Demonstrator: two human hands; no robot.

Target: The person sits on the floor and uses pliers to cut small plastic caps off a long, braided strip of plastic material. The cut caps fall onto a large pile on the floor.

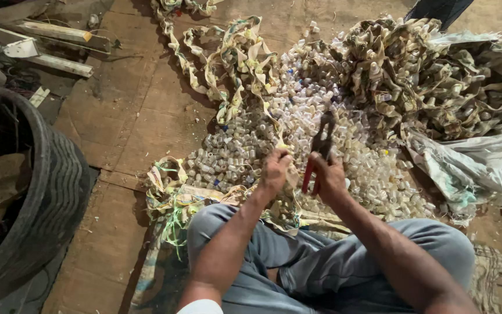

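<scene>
I sit on a wooden floor with my legs in grey trousers (321,261). My right hand (327,177) grips red-handled pliers (319,148), jaws pointing away from me. My left hand (275,170) is closed around a yellowish woven strap (245,55) that runs forward past the plier jaws. Just beyond both hands lies a big pile of small clear plastic bottle necks and caps (297,122). More strap with necks still fixed to it is heaped at the upper right (413,64).
A black rubber tyre (42,192) stands at the left. Wooden and metal bars (53,43) lie at the upper left. Crumpled sacking (477,163) lies at the right. Loose strap pieces (169,197) sit by my left knee.
</scene>
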